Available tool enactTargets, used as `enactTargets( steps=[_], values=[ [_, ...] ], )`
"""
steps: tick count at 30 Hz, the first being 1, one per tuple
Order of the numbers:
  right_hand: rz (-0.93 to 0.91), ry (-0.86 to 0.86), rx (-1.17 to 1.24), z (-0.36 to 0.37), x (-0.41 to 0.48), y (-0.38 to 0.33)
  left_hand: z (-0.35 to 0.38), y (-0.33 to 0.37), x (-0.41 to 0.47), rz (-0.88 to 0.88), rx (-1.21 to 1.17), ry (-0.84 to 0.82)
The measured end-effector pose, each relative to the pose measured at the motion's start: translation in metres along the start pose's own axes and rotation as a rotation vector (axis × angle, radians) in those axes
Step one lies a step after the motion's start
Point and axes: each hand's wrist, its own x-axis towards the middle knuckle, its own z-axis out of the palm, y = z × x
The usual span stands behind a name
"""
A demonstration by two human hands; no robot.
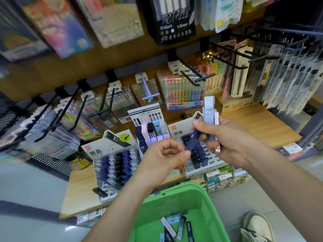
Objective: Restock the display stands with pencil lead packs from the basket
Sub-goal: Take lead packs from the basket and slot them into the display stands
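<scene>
Grips a bunch of lead packs (209,110) in the curled right hand (225,137), centre right of frame. Pinches a dark blue pack (191,142) by its lower end with the left hand (167,154), just left. Shows more packs loose in the green basket (174,191), bottom centre.

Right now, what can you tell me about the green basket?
The basket is bright green plastic, open-topped, with smooth walls. It sits low before the shelf, beside a shoe. A few slim lead packs lie loose on its bottom. The left forearm crosses its left edge.
</scene>
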Motion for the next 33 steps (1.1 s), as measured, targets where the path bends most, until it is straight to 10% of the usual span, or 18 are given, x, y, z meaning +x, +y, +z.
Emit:
enactTargets(
  steps=[12,33],
  values=[
    [0.152,-0.176,-0.22,0.078,0.015,0.03,-0.068,-0.021,-0.027,0.16,0.439,-0.007],
    [0.204,0.085,-0.144,0.096,0.058,0.036,-0.132,-0.089,0.042,0.047,0.323,0.361]
  ],
)
